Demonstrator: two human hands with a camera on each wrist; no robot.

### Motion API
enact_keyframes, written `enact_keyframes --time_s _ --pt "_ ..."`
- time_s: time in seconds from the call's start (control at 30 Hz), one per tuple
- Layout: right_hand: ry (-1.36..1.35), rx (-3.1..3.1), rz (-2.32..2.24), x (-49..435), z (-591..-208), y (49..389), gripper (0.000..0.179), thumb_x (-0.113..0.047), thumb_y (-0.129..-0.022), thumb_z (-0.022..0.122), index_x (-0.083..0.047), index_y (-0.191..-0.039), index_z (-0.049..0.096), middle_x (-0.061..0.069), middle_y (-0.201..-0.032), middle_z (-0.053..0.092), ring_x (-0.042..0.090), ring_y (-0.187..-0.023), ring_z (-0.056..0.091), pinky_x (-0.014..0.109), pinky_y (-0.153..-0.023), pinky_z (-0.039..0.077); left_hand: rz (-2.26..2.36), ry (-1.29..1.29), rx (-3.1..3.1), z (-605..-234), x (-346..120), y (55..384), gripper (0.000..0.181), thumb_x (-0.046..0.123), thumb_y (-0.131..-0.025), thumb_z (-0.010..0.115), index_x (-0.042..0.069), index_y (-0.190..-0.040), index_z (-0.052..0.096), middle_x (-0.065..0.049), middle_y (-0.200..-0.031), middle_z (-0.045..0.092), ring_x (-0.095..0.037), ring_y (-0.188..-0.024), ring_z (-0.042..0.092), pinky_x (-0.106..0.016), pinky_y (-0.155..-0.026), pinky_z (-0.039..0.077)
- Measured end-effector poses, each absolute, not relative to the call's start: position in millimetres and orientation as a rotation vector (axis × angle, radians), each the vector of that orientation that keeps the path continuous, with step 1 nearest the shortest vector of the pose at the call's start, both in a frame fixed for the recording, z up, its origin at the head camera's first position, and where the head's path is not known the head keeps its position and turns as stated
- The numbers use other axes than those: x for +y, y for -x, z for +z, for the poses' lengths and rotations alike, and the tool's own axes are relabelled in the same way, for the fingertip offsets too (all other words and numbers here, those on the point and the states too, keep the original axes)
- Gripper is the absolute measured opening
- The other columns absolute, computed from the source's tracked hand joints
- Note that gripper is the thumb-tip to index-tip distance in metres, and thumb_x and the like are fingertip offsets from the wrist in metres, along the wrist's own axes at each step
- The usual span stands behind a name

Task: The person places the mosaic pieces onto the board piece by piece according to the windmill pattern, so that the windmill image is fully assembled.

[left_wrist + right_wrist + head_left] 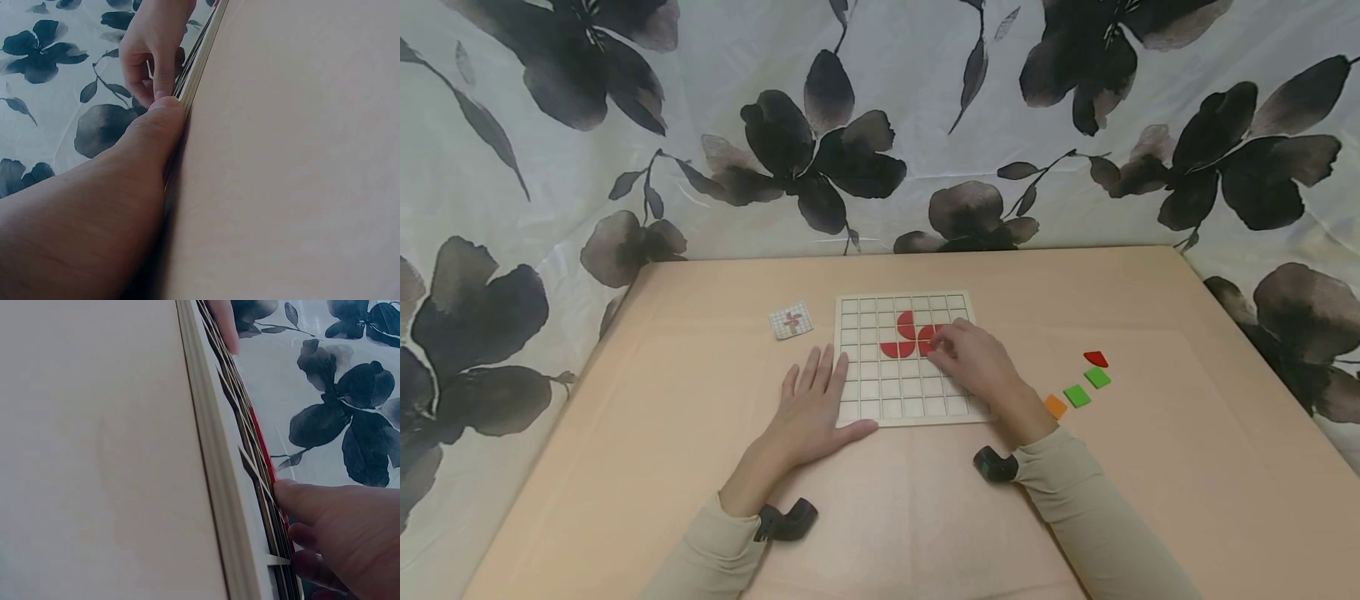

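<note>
A white grid board (891,408) with raised lines lies mid-table. Several red curved-edged pieces (906,325) sit near its centre in a pinwheel-like cluster. My left hand (808,408) rests along the board's left side, fingers straight and spread, thumb at the front left corner. Over the cluster's right side, my right hand (973,362) has its fingers bent, with thumb and fingertips at a red piece (925,348) there. In the right wrist view the thumb touches a red edge (262,447) on the board; that hand partly covers the piece.
Left of the board lies a small card (791,320) with a red pinwheel on a grid. Loose at the right are a red piece (1096,358), two green squares (1077,396) and an orange piece (1056,406), near the right forearm. Floral cloth (940,158) hangs behind the table.
</note>
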State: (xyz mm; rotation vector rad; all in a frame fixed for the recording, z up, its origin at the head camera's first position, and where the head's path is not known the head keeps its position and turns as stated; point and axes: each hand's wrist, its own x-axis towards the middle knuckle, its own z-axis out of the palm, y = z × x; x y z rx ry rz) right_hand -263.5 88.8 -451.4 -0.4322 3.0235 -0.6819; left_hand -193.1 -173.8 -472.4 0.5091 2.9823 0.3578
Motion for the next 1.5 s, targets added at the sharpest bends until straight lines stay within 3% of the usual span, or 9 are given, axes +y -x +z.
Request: enact_keyframes --time_s 0.47,0.73,0.93,1.23,1.5 --pt "0.411 3.024 -0.74 84.7 -451.8 260.2 0.019 -0.027 -0.088 0.068 -0.011 -0.099 0.07 0.001 -0.089 0.061 0.018 -0.078 0.055 0.032 -0.071 0.049 0.366 -0.506 2.978 -465.1 -172.6 192.3 0.107 0.079 -0.08 0.043 0.008 -0.153 0.013 -0.016 -0.16 0.005 -0.034 -0.148 0.001 -0.058 -0.115 0.006" --pt "0.38 2.994 -0.805 86.4 -456.6 262.9 0.014 -0.023 -0.089 0.067 -0.012 -0.097 0.071 0.002 -0.096 0.064 0.02 -0.088 0.058 0.037 -0.083 0.051 0.354 -0.504 2.978 -466.6 -173.1 192.8 0.108 0.08 -0.079 0.043 0.008 -0.153 0.012 -0.015 -0.16 0.003 -0.034 -0.148 -0.001 -0.058 -0.115 0.006" --pt "0.397 2.965 -0.842 91.3 -454.8 265.6 0.013 -0.02 -0.088 0.068 -0.011 -0.096 0.074 0.002 -0.089 0.064 0.02 -0.08 0.056 0.035 -0.076 0.048 0.349 -0.517 2.976 -469.3 -173.6 192.6 0.109 0.081 -0.078 0.041 0.007 -0.153 0.011 -0.016 -0.16 0.003 -0.034 -0.148 -0.002 -0.058 -0.114 0.005" --pt "0.286 2.873 -0.907 112.5 -438.1 270.5 0.026 -0.022 -0.091 0.064 -0.015 -0.115 0.07 0.005 -0.109 0.067 0.022 -0.093 0.056 0.035 -0.082 0.049 0.369 -0.525 2.975 -467.9 -172.6 191.8 0.109 0.08 -0.079 0.042 0.006 -0.153 0.011 -0.017 -0.16 0.004 -0.034 -0.148 -0.001 -0.059 -0.114 0.005" --pt "0.139 2.915 -0.836 185.3 -418.7 278.7 0.032 -0.021 -0.094 0.058 -0.01 -0.123 0.063 0.013 -0.109 0.062 0.03 -0.096 0.057 0.041 -0.081 0.049 0.362 -0.512 2.976 -468.1 -170.7 190.6 0.109 0.08 -0.079 0.042 0.007 -0.153 0.01 -0.017 -0.16 0.002 -0.034 -0.148 -0.001 -0.059 -0.114 0.005"
